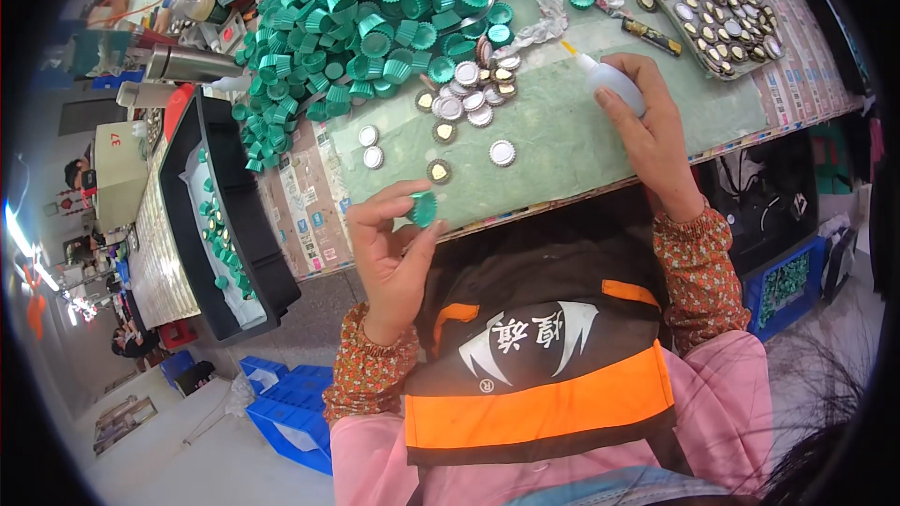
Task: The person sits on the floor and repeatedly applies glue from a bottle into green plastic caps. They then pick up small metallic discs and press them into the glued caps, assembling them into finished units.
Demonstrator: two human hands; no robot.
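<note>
Pinched between the thumb and fingers of my left hand (pixel 389 253) is a small green fluted cup (pixel 424 210), held over the table's near edge. My right hand (pixel 652 136) grips a white squeeze bottle (pixel 614 82), its thin yellow nozzle (pixel 569 49) pointing up and left. Just beyond my left hand lies a round metal cap (pixel 439 171) with a pale yellow piece on it. One silver cap (pixel 502 153) sits between my hands, and two more silver caps (pixel 371 148) lie to the left. Farther off, a loose cluster of caps (pixel 467 94) shows mixed faces.
A large heap of green cups (pixel 375 9) covers the far left of the table. A tray of caps (pixel 717 14) stands far right, near a marker-like stick (pixel 651 37) and crumpled tissue (pixel 547 19). At left is a black bin (pixel 246 225) holding green cups; blue crates (pixel 291 412) stand below.
</note>
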